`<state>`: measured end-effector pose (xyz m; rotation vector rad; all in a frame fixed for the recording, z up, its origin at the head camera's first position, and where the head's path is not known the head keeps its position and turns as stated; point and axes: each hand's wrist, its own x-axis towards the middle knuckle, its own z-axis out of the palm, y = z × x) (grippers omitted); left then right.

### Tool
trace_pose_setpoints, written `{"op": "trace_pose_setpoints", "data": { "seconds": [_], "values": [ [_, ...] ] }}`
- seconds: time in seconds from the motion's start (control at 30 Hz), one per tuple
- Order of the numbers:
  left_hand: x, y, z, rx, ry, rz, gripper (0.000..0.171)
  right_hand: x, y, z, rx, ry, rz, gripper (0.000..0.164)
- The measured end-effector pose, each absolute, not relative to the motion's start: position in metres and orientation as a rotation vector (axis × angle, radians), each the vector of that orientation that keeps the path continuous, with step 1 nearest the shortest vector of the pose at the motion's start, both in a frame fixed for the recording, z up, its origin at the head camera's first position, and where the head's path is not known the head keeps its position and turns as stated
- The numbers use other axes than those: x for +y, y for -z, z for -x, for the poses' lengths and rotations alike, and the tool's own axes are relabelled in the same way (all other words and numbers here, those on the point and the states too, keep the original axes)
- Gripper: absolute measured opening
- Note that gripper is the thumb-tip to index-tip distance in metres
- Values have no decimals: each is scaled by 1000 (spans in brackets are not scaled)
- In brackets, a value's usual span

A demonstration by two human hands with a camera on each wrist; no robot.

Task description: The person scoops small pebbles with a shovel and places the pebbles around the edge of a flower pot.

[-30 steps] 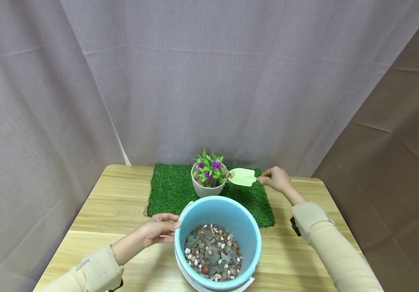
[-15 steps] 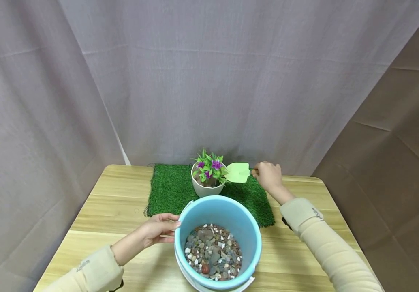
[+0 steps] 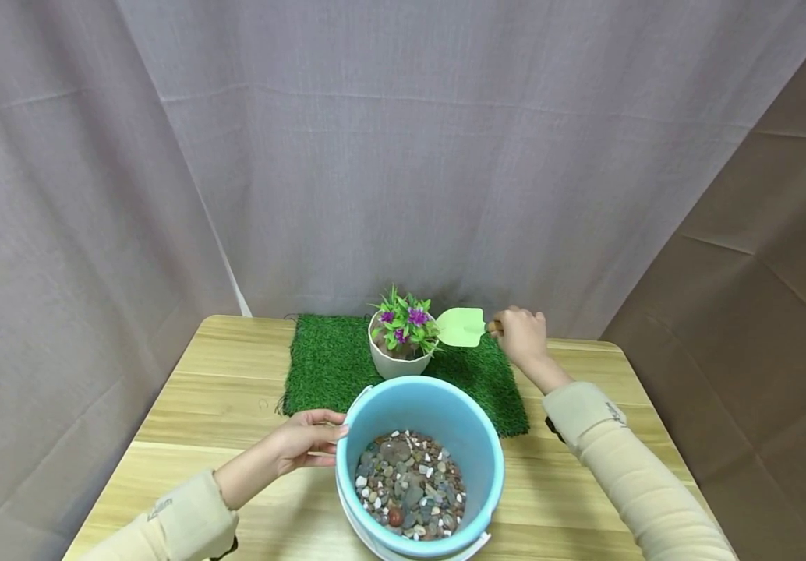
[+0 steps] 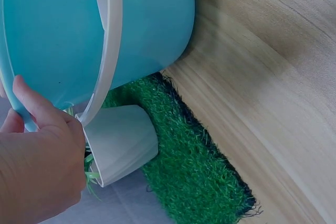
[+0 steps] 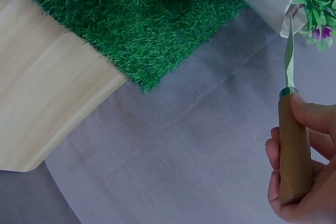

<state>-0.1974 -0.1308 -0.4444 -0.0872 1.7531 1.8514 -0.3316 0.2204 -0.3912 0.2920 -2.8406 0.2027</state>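
Fingers [image 5: 273,153] of my right hand [image 3: 524,336] gripped the trowel [image 3: 461,327], blade aimed left at the flowerpot [image 3: 401,368]. My left hand [image 3: 298,442] pinched the bucket [image 3: 410,405].

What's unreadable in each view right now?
Head: most of the trowel handle, behind the right hand.
Head: much of what fills the white pot, under the flowering plant.
Left wrist: pebbles, behind the bucket wall.
Right wrist: part of the plant, past the right edge.
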Motion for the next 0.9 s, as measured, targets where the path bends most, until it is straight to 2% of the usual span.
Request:
{"op": "trace_pose_setpoints", "data": {
  "seconds": [0.2, 0.63, 0.9],
  "values": [
    [-131, 445, 197, 1742, -1855, 95, 37, 231, 379, 325, -2829, -283, -224, 26],
    [-132, 445, 199, 1757, -1849, 58, 32, 247, 378, 302, -2785, -532, -267, 29],
    [-133, 446, 200, 1749, -1840, 46, 32, 252, 374, 271, -2758, -664, -362, 29]
  ]
}}
